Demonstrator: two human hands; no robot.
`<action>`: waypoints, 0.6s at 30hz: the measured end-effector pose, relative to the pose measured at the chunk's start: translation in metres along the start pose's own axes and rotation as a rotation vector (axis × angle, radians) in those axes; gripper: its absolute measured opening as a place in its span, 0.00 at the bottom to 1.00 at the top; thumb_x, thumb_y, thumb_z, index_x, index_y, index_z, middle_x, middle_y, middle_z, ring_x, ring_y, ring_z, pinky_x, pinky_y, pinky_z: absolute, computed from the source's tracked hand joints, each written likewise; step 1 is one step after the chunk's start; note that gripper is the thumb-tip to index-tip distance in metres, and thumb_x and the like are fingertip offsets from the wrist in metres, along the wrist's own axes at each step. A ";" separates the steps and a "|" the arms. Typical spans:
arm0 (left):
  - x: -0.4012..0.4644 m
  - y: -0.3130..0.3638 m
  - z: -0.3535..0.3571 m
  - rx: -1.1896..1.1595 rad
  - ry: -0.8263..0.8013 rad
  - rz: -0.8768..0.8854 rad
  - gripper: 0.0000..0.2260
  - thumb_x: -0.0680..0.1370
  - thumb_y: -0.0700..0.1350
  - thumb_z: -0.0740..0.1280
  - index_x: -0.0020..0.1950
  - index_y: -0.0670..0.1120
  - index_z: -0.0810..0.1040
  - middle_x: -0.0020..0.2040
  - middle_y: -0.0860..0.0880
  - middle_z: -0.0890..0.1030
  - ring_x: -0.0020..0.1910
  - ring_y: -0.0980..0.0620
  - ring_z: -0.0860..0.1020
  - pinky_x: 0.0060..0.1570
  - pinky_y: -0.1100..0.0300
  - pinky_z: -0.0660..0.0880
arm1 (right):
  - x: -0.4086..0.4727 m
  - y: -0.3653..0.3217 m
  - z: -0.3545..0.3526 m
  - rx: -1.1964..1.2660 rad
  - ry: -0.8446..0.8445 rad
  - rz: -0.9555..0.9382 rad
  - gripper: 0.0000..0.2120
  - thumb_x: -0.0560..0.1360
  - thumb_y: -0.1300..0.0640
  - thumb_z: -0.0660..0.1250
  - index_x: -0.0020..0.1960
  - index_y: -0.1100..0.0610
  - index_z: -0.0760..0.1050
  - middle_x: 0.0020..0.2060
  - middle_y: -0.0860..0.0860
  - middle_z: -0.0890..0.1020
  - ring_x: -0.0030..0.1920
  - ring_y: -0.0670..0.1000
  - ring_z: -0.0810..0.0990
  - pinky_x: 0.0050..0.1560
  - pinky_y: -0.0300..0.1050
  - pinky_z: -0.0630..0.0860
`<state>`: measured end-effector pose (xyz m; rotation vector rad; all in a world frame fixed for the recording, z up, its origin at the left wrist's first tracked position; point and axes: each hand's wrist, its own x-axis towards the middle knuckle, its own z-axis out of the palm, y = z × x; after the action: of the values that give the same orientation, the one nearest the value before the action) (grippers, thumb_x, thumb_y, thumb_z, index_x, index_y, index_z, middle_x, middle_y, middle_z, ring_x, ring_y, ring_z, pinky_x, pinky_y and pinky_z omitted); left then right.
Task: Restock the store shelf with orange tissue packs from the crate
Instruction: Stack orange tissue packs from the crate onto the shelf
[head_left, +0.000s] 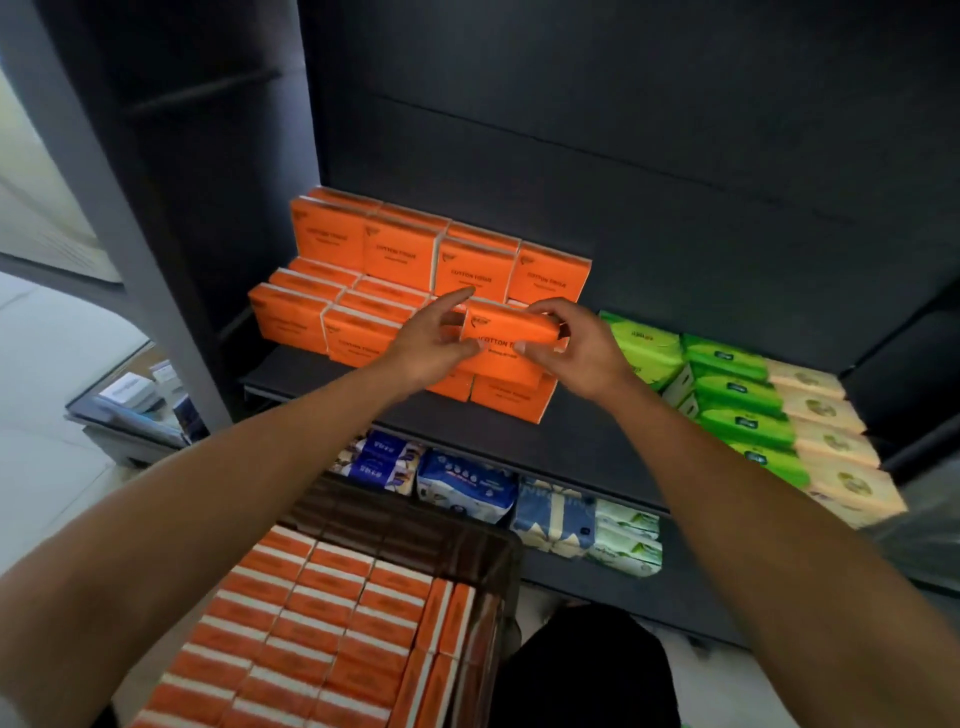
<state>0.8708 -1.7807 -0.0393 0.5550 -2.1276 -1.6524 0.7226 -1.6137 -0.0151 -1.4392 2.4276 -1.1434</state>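
Note:
Both my hands hold one orange tissue pack (506, 332) above the front row of the dark shelf (571, 441). My left hand (436, 338) grips its left end, with the forefinger stretched toward the back rows. My right hand (576, 345) pinches its right end between thumb and fingers. Several orange packs (400, 252) stand in stepped rows on the shelf behind and left of the held one. Below, a brown crate (415, 525) holds several more orange packs (311, 613) packed tight.
Green tissue packs (727, 395) and cream packs (826, 441) fill the shelf's right side. Blue and white packs (467, 483) sit on the lower shelf. A grey upright post (130, 234) stands left of the shelf unit.

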 end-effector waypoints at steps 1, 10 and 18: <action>0.009 0.001 0.001 0.046 -0.001 0.014 0.29 0.77 0.43 0.72 0.75 0.57 0.66 0.61 0.51 0.74 0.55 0.54 0.79 0.46 0.65 0.78 | 0.003 0.007 -0.001 0.015 0.029 0.008 0.19 0.71 0.53 0.76 0.60 0.50 0.77 0.55 0.52 0.80 0.52 0.49 0.79 0.51 0.40 0.76; 0.070 0.005 -0.028 0.906 0.318 0.236 0.33 0.70 0.42 0.71 0.74 0.54 0.68 0.74 0.44 0.60 0.71 0.42 0.60 0.60 0.50 0.72 | 0.035 0.053 -0.020 -0.048 0.242 0.036 0.19 0.72 0.58 0.75 0.62 0.55 0.76 0.56 0.55 0.78 0.55 0.49 0.75 0.60 0.34 0.71; 0.114 0.014 -0.041 1.278 0.207 0.334 0.33 0.73 0.52 0.73 0.76 0.55 0.66 0.76 0.45 0.64 0.74 0.40 0.61 0.73 0.47 0.60 | 0.063 0.075 -0.015 -0.118 0.262 0.080 0.20 0.73 0.60 0.73 0.65 0.55 0.76 0.61 0.56 0.67 0.58 0.45 0.69 0.63 0.26 0.61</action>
<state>0.7945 -1.8713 -0.0093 0.5858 -2.6750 0.1016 0.6278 -1.6341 -0.0350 -1.2789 2.7444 -1.2614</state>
